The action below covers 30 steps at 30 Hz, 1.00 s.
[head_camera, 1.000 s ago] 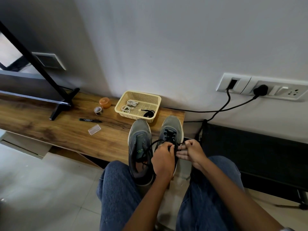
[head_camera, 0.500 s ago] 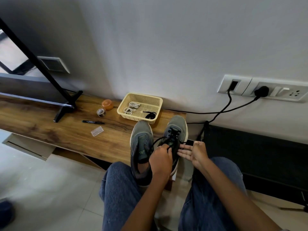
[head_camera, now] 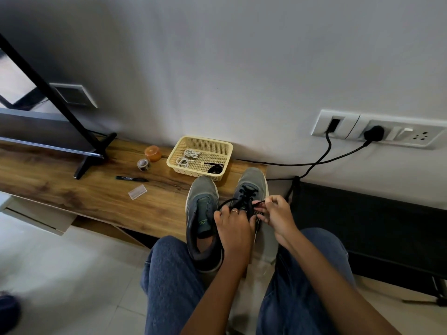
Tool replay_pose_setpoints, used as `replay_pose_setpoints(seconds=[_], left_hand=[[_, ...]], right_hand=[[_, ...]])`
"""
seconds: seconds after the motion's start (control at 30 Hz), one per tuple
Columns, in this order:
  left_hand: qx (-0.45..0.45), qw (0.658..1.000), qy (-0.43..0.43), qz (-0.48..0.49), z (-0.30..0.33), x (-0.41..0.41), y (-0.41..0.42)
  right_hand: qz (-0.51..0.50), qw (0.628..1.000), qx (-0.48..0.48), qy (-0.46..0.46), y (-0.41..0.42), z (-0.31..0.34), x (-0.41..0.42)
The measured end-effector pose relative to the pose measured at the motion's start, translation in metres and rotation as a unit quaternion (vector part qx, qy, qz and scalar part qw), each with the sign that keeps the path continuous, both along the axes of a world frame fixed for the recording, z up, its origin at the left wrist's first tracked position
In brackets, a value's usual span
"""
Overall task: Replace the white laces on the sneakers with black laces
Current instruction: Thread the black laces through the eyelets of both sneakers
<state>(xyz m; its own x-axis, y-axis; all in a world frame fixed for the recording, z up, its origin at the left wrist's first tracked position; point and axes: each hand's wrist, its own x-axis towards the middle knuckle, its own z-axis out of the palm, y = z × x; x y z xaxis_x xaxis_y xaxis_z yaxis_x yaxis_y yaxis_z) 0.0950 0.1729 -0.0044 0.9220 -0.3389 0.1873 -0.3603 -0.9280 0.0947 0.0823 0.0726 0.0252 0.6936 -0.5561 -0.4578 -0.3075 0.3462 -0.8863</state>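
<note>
We only get one view here, a wide-angle cam on the head, looking forward and down over our knees at the wooden shelf [head_camera: 79,189]. It sits close above the shelf's near right end; the wall rises behind the shelf.

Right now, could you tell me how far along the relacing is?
Done: white laces lie in the basket. In hand: both hands, left and right, are threading a black lace through the right sneaker. Left: the left sneaker shows no lace; a spare black lace waits in the basket.
</note>
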Motion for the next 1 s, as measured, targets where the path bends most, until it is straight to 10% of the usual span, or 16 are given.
replay_pose_setpoints(seconds=[1.0], left_hand=[[-0.017, 0.999, 0.006, 0.04, -0.006, 0.003, 0.001]], right_hand=[[-0.214, 0.947, -0.123, -0.206, -0.086, 0.139, -0.038]])
